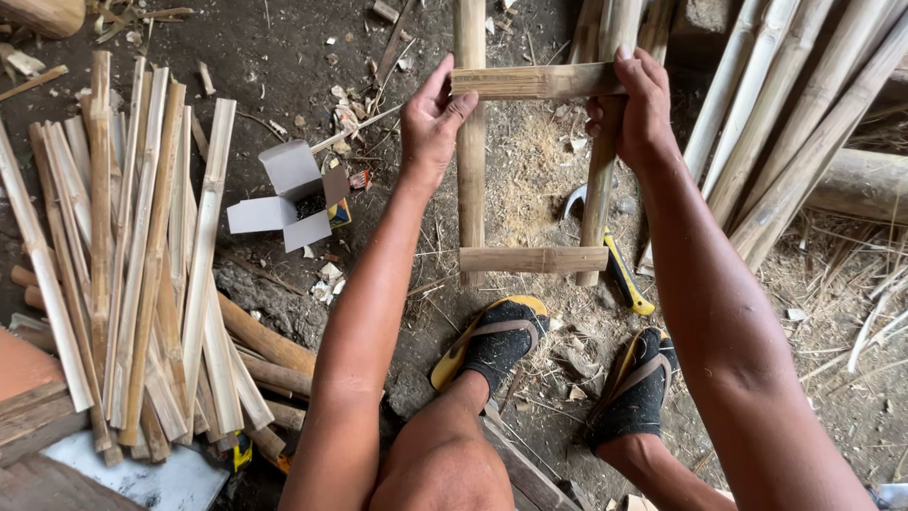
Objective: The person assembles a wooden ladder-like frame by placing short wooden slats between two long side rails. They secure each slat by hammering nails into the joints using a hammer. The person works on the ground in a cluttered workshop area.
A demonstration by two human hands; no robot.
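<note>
On the dirt floor of a workshop, a person is sitting and looking down at a small bamboo frame (530, 170) shaped like a ladder. Two upright bamboo poles are lying side by side, running away from the sitter, and a lower crosspiece (532, 259) is lying across both near the feet. An upper bamboo slat (535, 81) is being held flat across the tops of the two uprights. The left hand (430, 118) is pinching the left end of that slat between thumb and fingers, and the right hand (639, 112) is wrapping over its right end, fingers curling onto it.

To the left, a large pile of split bamboo strips (142, 265) is leaning across thicker round pieces. At the upper right, a bundle of whole bamboo poles (794, 123) is slanting across the corner. Between the sitter's legs, two feet are resting in black sandals with yellow soles, the left sandal (497, 341) just below the crosspiece and the right sandal (636, 383) beside it. An open grey cardboard box (288, 194) is sitting on the ground between the strips and the frame. A hammer with a yellow and black handle (626, 274) is lying partly under the right upright. Shavings and sawdust are lying scattered around the frame.
</note>
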